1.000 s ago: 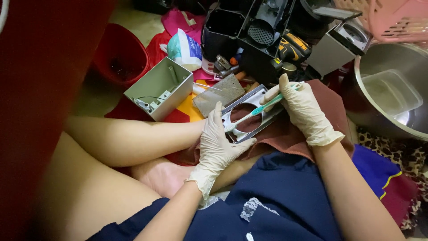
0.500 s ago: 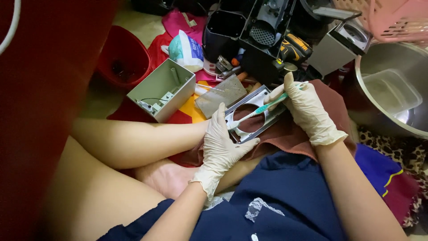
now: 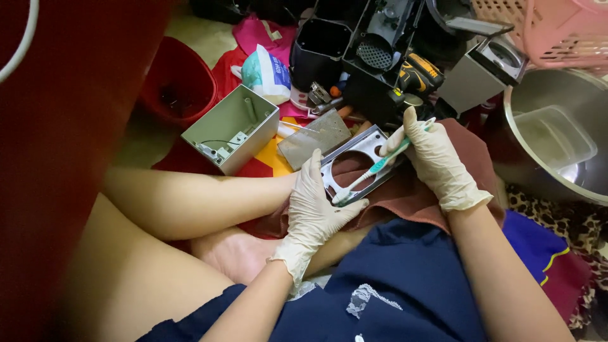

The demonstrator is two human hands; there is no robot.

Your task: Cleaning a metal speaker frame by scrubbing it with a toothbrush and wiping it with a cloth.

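Both my hands wear pale latex gloves. My left hand (image 3: 315,206) grips the near end of a grey metal plate (image 3: 364,147) with round cut-outs, resting over a brown cloth (image 3: 411,193) on my lap. My right hand (image 3: 434,161) holds a teal and white toothbrush (image 3: 373,171) by its handle. The brush head lies against the near edge of the plate, close to my left thumb.
A grey-green open box (image 3: 231,130) and a flat grey panel (image 3: 315,137) lie just beyond the plate. Behind are black machine parts (image 3: 373,50), a red bucket (image 3: 180,85), a pink basket (image 3: 557,28) and a steel basin (image 3: 557,133) holding a clear tub.
The toothbrush has slid down along the plate, its head now at the near edge by my left thumb. My left hand stays on the plate.
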